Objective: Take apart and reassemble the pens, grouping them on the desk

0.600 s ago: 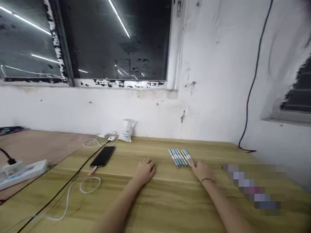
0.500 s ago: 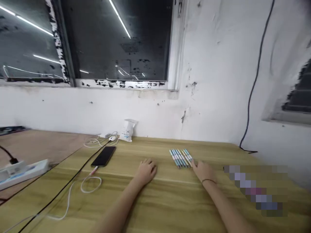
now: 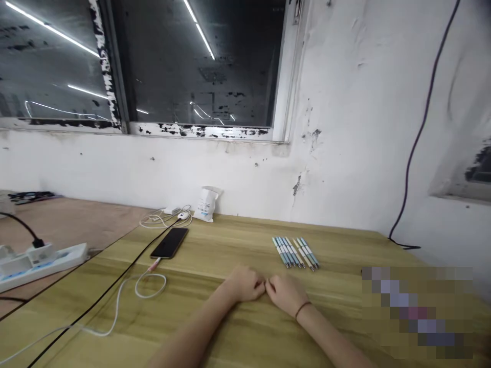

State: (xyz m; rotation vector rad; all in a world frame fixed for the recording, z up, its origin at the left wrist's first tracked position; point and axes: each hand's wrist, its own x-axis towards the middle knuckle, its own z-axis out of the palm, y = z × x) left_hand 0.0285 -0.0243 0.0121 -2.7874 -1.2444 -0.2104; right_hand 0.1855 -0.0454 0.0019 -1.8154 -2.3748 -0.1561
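My left hand (image 3: 246, 284) rests on the wooden table with its fingers curled in. My right hand (image 3: 287, 293), a thin dark band around its wrist, meets it fingertip to fingertip at the middle. Both hands look closed, and no object shows in either. Just beyond them lies a slanted row of several pens (image 3: 284, 251), side by side, mostly pale blue and white with some yellowish ones. A small gap splits off the pens at the row's right end. Neither hand touches the pens.
To the left a black phone (image 3: 170, 243) lies with a white cable (image 3: 115, 312) plugged in. A white packet (image 3: 207, 204) stands by the wall beside a coiled cable (image 3: 151, 220). A power strip (image 3: 65, 259) sits far left. A blurred-out patch (image 3: 418, 312) covers something at right.
My right hand has left the right end of the pen row and moved left and nearer me. My left hand has come right to meet it. The view has shifted slightly.
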